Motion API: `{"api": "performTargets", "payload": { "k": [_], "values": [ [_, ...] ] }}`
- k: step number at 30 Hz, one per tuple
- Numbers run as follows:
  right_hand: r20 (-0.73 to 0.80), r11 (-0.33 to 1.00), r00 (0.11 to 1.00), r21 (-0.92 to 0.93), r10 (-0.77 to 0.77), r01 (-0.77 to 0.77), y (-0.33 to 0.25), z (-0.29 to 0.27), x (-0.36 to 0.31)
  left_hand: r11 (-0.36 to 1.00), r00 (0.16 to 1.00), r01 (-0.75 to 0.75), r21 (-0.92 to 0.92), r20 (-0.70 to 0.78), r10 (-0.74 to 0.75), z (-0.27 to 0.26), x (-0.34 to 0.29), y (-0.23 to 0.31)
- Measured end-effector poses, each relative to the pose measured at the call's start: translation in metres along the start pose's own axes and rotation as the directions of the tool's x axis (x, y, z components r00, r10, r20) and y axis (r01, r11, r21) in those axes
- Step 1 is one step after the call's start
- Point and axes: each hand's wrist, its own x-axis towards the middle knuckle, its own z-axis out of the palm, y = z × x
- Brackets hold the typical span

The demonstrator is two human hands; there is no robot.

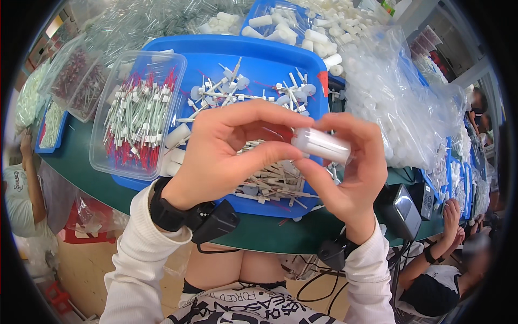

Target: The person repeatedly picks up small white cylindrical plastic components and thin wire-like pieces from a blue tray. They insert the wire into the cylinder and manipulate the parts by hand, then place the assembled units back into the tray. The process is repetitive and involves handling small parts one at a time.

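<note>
Above the big blue tray (pixel 216 46), a white cylinder (pixel 324 146) with a shiny, see-through-looking outer surface lies nearly level between my hands. My left hand (pixel 208 154) pinches its left end with thumb and forefinger. Around its right end curl the fingers and thumb of my right hand (pixel 362 173); both hands are closed on it. In the tray beneath are small white stick-like parts (pixel 278 181) with thin red wires, and white discs among them. More white cylinders (pixel 178 136) lie just left of my left hand. Part of the tray's contents is hidden by my hands.
Left, a see-through box (pixel 172 65) holds bundled red-wired parts. A plastic bag (pixel 394 102) of white pieces bulges at the right; white cylinders (pixel 318 36) heap behind the tray. A black device (pixel 402 210) stands near the green table's (pixel 259 243) right edge. Other people sit both sides.
</note>
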Motion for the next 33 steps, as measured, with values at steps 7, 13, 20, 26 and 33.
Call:
{"api": "performTargets", "payload": {
  "k": [7, 13, 20, 26, 33],
  "values": [
    [-0.093, 0.897, 0.974, 0.415, 0.207, -0.151, 0.006, -0.009, 0.003, 0.995, 0.984, -0.097, -0.026, -0.149, 0.093, 0.004, 0.003, -0.001],
    [-0.058, 0.865, 0.953, 0.438, 0.298, -0.244, 0.009, -0.007, 0.003, 0.996, 0.991, -0.085, -0.031, -0.108, 0.081, -0.002, -0.001, -0.002],
    [-0.004, 0.794, 0.917, 0.501, 0.399, -0.344, 0.011, -0.003, 0.003, 0.993, 0.980, -0.105, 0.052, -0.166, 0.112, -0.003, 0.004, -0.003],
    [-0.010, 0.996, 1.000, -0.094, -0.004, 0.003, 0.010, -0.011, 0.012, 0.947, 0.990, -0.136, 0.292, 0.015, 0.138, 0.000, 0.005, -0.002],
    [0.242, 0.972, 0.945, -0.144, 0.218, -0.188, -0.003, -0.003, 0.005, 0.859, 0.964, -0.259, 0.443, 0.059, 0.260, 0.003, 0.003, 0.001]
  ]
}}
